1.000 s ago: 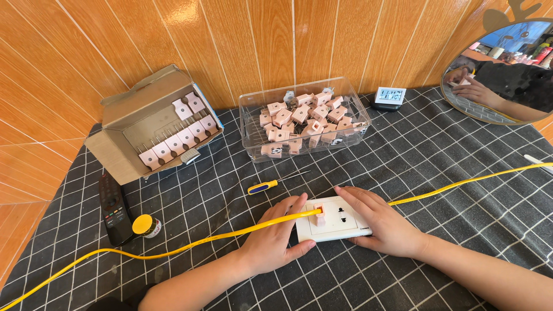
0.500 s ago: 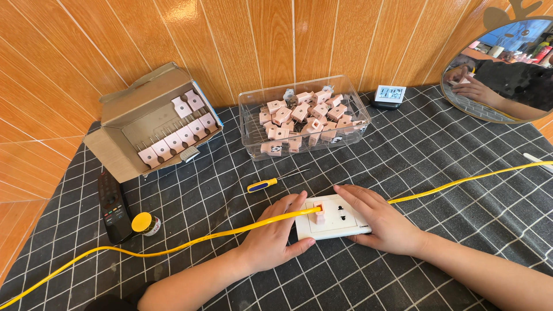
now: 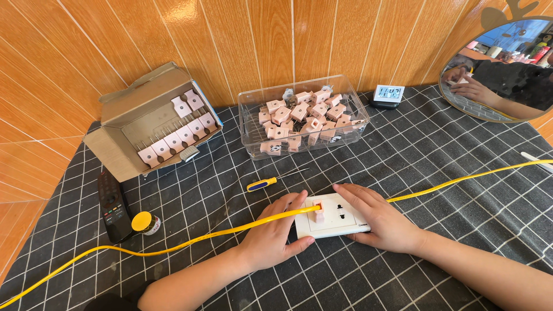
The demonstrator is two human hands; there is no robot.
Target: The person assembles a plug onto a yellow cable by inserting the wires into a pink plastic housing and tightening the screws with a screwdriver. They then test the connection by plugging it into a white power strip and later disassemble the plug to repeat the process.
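A white wall socket plate [image 3: 336,216] lies flat on the checked cloth in front of me. A small pink plug [image 3: 318,214] sits on its left part, with a yellow cable [image 3: 190,239] running over it and off to both sides. My left hand [image 3: 272,236] rests on the plate's left edge, fingers over the cable beside the pink plug. My right hand [image 3: 380,217] lies flat on the plate's right edge, pressing it to the cloth.
A clear plastic bin [image 3: 304,120] of several pink plugs stands behind the plate. A cardboard box [image 3: 151,125] with more plugs sits back left. A yellow-handled screwdriver [image 3: 265,183], a black remote [image 3: 112,206], a yellow-capped jar [image 3: 145,222], a small digital display [image 3: 388,94] and a round mirror [image 3: 500,67] are around.
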